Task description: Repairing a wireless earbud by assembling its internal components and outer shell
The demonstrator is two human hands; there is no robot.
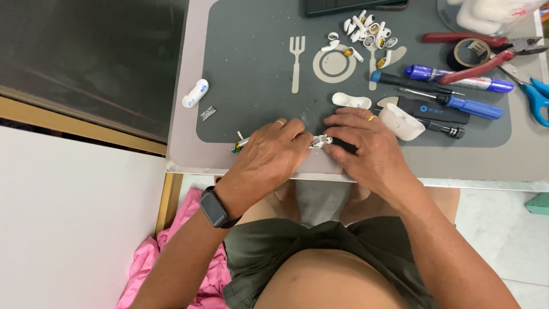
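**Q:** Pinching what, and where on the desk?

**A:** Both hands work at the near edge of the desk (189,154), on the lower border of the grey mat (251,86). The left hand (269,153) and the right hand (366,150) meet over a small, slender white part (321,141) with metal fittings. Its middle shows in the gap between the two hands.

**Q:** How does the part lie relative to each grip?

**A:** Its long axis runs along the near edge, left to right. One end passes under the left hand and emerges past the knuckles as a thin tip with a green and metal end (239,145). The other end goes under the right fingertips. Neither hand is clearly nearer; the part spans both.

**Q:** State of each grip?

**A:** Left grip: fingers curled narrow, pressing down on the part. Right grip: fingertips closed narrow on the part's right end, with something dark beneath them that cannot be identified.

**Q:** Surroundings?

**A:** Just beyond the right hand lie a white case shell (401,121) and a white oval cap (351,101). Farther toward the far edge sit a cluster of small white pieces (366,34), blue-handled screwdrivers (457,103), red pliers (486,51) and a tape roll (466,52). A white capsule-shaped piece (195,93) rests near the left edge. A dark wristwatch (215,208) is on the left wrist.
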